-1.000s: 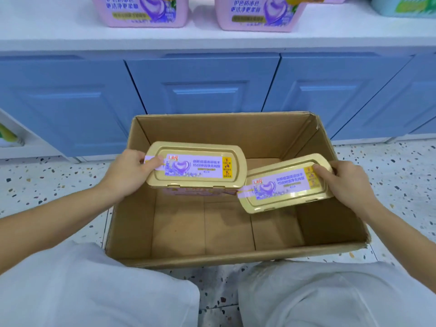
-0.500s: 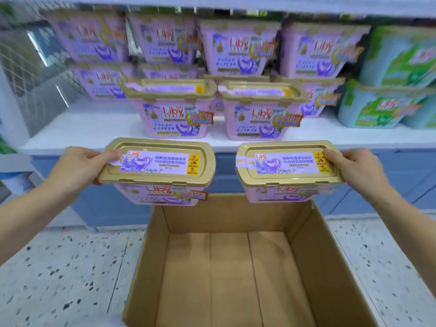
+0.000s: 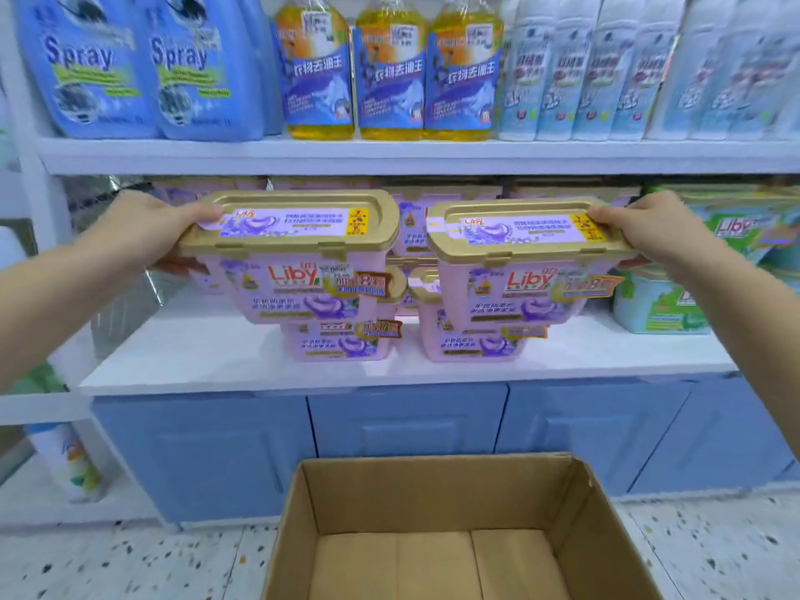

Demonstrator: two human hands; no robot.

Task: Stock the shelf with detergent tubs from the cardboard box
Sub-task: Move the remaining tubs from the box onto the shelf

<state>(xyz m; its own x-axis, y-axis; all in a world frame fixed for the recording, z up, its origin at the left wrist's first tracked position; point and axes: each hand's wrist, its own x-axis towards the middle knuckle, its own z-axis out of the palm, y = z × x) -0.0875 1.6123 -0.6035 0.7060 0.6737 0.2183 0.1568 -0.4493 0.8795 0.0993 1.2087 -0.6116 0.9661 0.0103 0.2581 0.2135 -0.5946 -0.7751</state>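
- My left hand (image 3: 151,229) grips the short end of the left tub (image 3: 294,262), thumb on the gold lid and fingers hidden underneath.
- My right hand (image 3: 649,231) grips the right tub (image 3: 528,270) the same way, at 3 o'clock of the first.
- Both tubs are above the shelf (image 3: 216,361) and cover most of the stacked tubs (image 3: 342,344). I cannot tell whether they rest on them.
- The cardboard box (image 3: 433,482) at 6 o'clock is cut off by the bottom edge.

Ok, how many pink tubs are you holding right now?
2. The left hand grips the left tub, the right hand grips the right tub, side by side before the shelf; none seems hidden.
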